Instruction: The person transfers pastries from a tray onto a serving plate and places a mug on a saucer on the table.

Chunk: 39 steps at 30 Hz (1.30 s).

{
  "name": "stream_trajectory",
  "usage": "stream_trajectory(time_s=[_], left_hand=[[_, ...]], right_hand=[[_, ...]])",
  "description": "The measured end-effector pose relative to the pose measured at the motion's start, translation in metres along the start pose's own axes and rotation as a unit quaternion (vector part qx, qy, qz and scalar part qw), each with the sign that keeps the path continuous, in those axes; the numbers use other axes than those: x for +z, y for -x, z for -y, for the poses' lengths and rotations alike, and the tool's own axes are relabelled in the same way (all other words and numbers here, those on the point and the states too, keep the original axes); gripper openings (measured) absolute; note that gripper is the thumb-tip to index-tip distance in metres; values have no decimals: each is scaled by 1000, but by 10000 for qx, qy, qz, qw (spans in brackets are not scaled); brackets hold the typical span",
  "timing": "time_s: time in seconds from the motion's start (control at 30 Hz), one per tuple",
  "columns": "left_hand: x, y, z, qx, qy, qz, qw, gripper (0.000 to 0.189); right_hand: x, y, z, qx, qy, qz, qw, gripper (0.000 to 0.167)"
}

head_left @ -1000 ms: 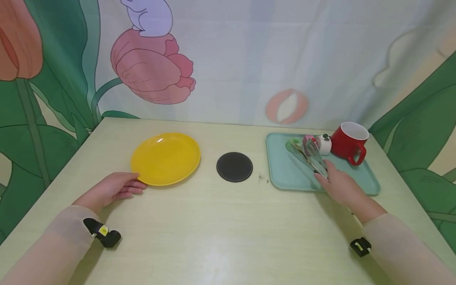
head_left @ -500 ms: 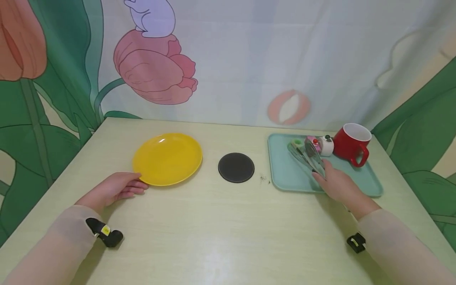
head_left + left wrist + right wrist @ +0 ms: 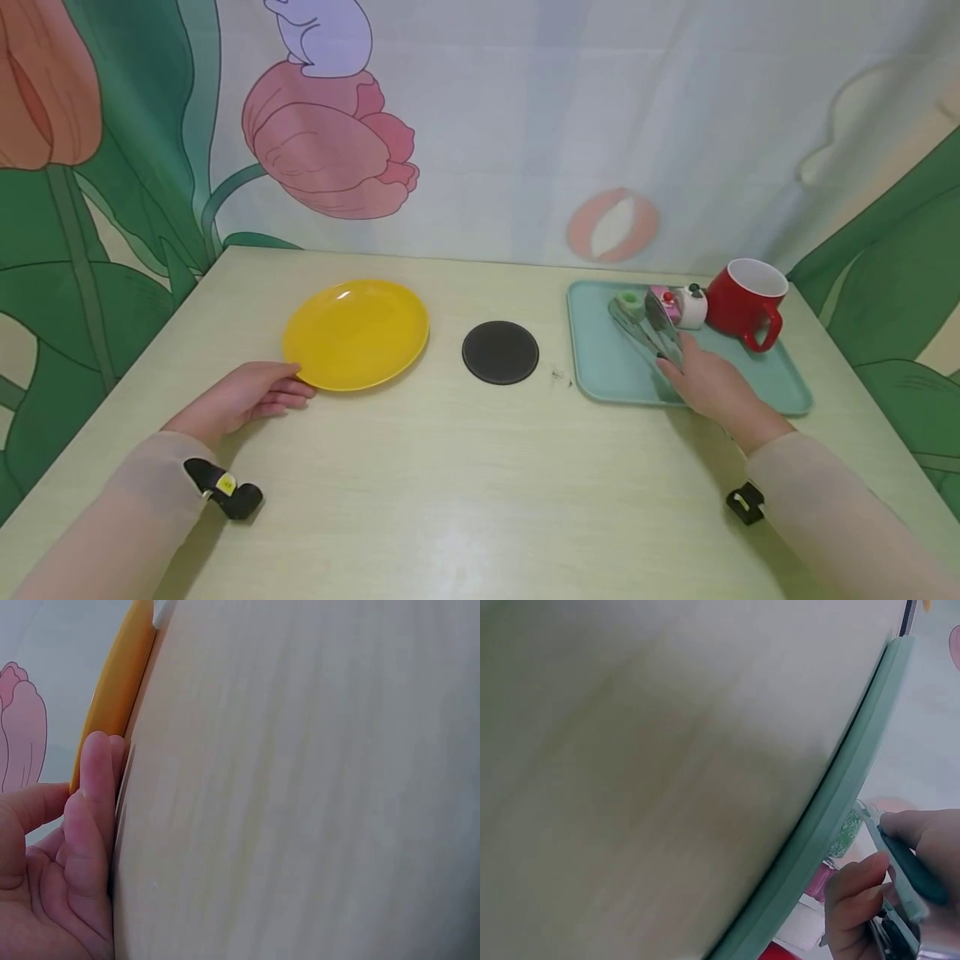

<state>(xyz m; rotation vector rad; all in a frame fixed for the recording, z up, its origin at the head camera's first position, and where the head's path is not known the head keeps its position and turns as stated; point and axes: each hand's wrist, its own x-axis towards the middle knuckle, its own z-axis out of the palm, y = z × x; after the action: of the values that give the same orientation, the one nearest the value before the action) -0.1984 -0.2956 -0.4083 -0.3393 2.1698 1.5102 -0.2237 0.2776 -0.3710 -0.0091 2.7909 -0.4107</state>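
The left grip (image 3: 249, 392) pinches the near-left rim of a yellow plate (image 3: 356, 335) at left on the tabletop (image 3: 450, 475); the right grip (image 3: 712, 382) holds spread tongs (image 3: 664, 327) over the tray (image 3: 600, 368) at right.

Pale sleeves (image 3: 112, 517), black wrist cameras (image 3: 243, 502) — yellow label (image 3: 226, 483)

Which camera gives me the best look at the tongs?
The head view: it shows most of the tongs, over the tray. The right wrist view shows only part, partly hidden by the right hand; left wrist, none.
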Motion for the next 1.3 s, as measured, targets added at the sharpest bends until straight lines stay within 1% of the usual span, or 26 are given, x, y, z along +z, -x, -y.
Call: stream_trajectory(time_s=[0.17,0.6,0.7,1.07,1.3], left_hand=[[0,-1,0,24,-3,-12,10000,52],[0,-2,2,-21,-1,-57,10000,52],[0,-3,2,-66,6,-57,10000,52],[-1,-4,3,-27,-7,-37,10000,52],[-1,-4,3,-16,14,-31,10000,53]], right_hand=[[-1,0,2,95,67,39,9999,79],[0,0,1,-77,280,-13,9996,76],[0,1,2,-37,250,48,9997,76],[-3,8,9,7,223,67,9997,75],[-1,8,6,121,-62,197,9997,83]])
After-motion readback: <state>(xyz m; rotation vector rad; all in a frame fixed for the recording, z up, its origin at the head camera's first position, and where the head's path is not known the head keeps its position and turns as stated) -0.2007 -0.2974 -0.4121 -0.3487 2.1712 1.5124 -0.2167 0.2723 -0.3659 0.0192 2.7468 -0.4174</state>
